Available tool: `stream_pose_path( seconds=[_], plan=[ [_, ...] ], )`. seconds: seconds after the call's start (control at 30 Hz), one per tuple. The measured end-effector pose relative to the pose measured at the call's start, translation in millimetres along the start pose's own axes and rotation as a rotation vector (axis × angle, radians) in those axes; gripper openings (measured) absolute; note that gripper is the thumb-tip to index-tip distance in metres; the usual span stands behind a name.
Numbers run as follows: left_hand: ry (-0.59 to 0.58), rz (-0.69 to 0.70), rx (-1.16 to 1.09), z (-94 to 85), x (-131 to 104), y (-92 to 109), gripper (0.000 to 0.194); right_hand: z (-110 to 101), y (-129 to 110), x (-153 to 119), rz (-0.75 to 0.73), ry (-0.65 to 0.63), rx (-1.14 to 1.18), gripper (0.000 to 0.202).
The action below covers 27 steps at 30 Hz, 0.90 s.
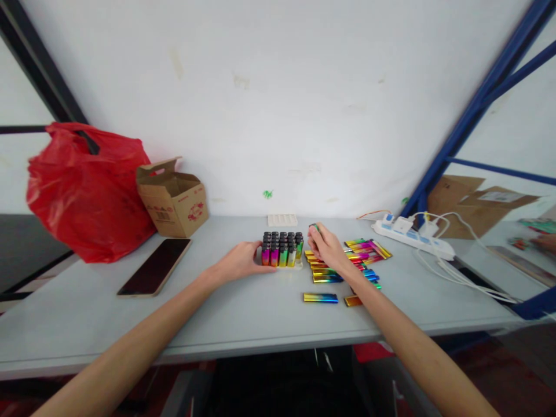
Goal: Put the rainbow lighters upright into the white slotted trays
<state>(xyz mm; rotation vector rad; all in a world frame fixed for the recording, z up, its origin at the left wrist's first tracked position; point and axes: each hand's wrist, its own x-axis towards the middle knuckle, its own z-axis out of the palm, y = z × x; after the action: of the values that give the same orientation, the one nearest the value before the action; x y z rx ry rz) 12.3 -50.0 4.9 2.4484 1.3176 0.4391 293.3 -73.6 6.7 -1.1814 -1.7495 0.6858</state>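
A block of upright black-topped lighters (282,250), in pink, green and yellow shiny colours, stands in rows in a pale rack (299,266). My left hand (241,262) grips the left side of this rack, thumb at the front corner and fingers behind. Just right of the rack, my right hand (326,247) is closed around a lighter (313,226); its top shows above the fist, the rest is hidden. Under and beside my right wrist lie several loose rainbow-metallic, lighter-sized pieces (328,278). A single blue-and-yellow one (320,297) lies nearer the front edge.
Behind the rack, against the wall, lies an empty white slotted tray (282,220). On the left are a phone (155,267), an open cardboard box (178,202) and a red plastic bag (89,191). A power strip (412,236) with white cables lies to the right. Another person's hand (545,242) shows far right.
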Motion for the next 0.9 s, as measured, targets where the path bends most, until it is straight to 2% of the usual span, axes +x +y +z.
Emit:
stream_pose_path(
  seconds=[0.13, 0.2, 0.37, 0.5, 0.7, 0.9],
  plan=[
    [0.006, -0.006, -0.007, -0.3, 0, 0, 0.065, -9, -7, -3, -0.224, -0.057, -0.326, 0.048],
    [0.000, -0.009, -0.017, -0.2, 0, 0, 0.066, -12, -7, -4, -0.291, -0.072, -0.451, 0.050],
    [0.001, -0.007, -0.002, 0.0, 0, 0, 0.065, -11, -2, -5, -0.241, -0.106, -0.386, 0.051],
    [-0.006, -0.004, 0.002, -0.3, 0, 1, 0.066, -9, 3, -4, -0.194, -0.207, -0.314, 0.046],
    [0.008, 0.006, -0.008, 0.8, 0, -2, 0.067, -11, 10, 0, -0.270, -0.239, -0.541, 0.041],
    [0.013, -0.001, -0.019, 1.2, 0, -3, 0.068, -11, 6, 0, -0.274, -0.308, -0.607, 0.045]
  ],
)
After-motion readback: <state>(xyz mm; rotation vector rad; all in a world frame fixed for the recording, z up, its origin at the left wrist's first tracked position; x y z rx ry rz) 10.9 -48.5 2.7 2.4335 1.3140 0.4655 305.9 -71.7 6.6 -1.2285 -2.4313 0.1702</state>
